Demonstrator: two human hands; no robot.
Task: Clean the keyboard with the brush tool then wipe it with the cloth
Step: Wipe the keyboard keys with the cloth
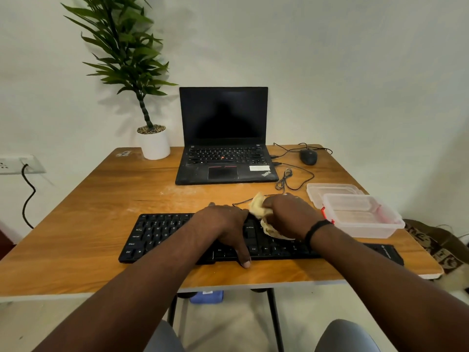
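While the wooden desk (101,224) supports everything, the black keyboard (162,235) is laid along its near edge. It is steadied by the left hand (223,224), fingers flat across the keys. A bunched yellow cloth (258,208) is gripped by the right hand (289,214) over the right-hand keys.
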